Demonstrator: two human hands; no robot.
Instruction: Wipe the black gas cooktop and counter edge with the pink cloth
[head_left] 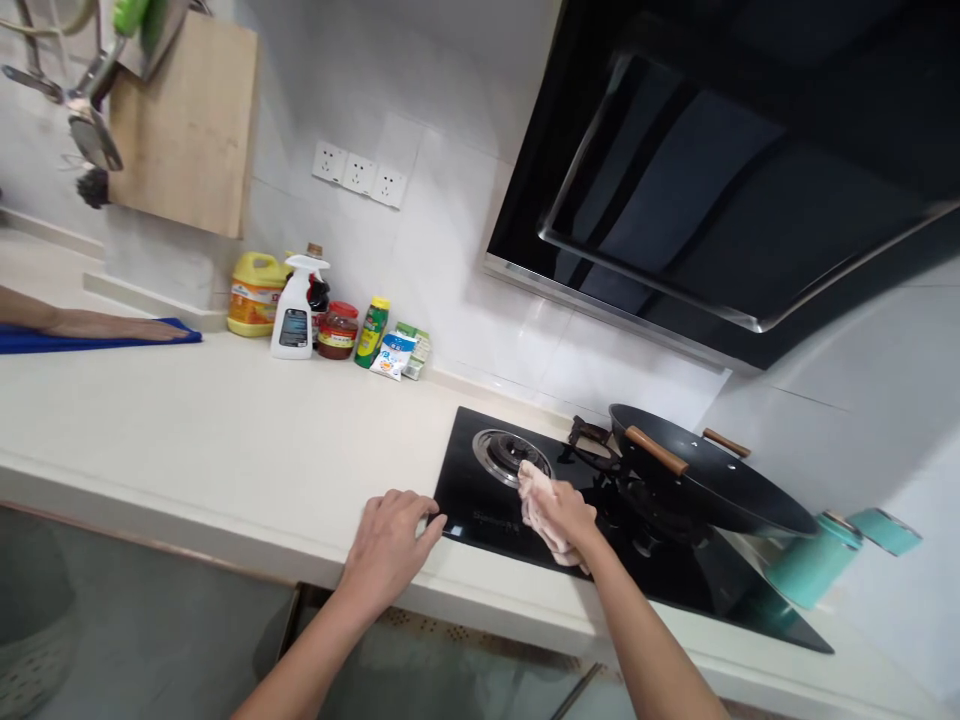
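My right hand [568, 512] grips a pale pink cloth [536, 500] and presses it on the black glass gas stove [480, 510], just in front of the left burner [510, 455]. Part of the cloth hangs toward the stove's front edge. My left hand [394, 540] rests on the white counter [225, 430] at the stove's left front corner, its fingers stretched and holding nothing. A black wok [712, 470] with wooden handles sits tilted over the right burner, which it partly hides.
Along the wall stand a yellow jug [253, 295], a white spray bottle [294, 315], a red-lidded jar [338, 332] and small packets. A teal canister [814, 560] is right of the stove. The range hood [697, 180] overhangs it. At far left, another person's hand [112, 325] lies on a blue cloth [180, 333].
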